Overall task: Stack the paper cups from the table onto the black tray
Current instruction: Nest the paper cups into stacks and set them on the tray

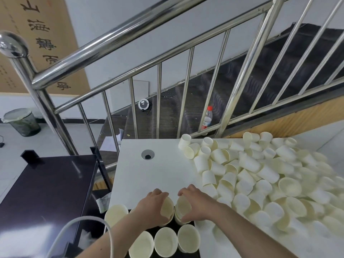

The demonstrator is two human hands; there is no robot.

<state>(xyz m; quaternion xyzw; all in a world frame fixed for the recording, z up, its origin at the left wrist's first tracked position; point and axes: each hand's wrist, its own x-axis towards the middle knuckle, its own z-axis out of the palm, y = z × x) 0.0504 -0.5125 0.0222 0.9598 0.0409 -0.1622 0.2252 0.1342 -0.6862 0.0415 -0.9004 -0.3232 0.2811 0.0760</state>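
Note:
A black tray (193, 225) lies at the near edge of the white table (158, 174) and carries several upright cream paper cups. My left hand (150, 207) grips one cup (167, 207) over the tray's back row. Right beside it, my right hand (195, 202) grips another cup (183, 205) that sits in a cup stack (179, 219) on the tray. A big heap of loose paper cups (260, 174) covers the right half of the table, most of them on their sides.
A dark cart (46, 183) stands left of the table. A steel stair railing (130, 53) rises behind it, with a plastic bottle (206, 118) on the stairs. The table has a round cable hole (148, 154). A waste bin (22, 121) stands far left.

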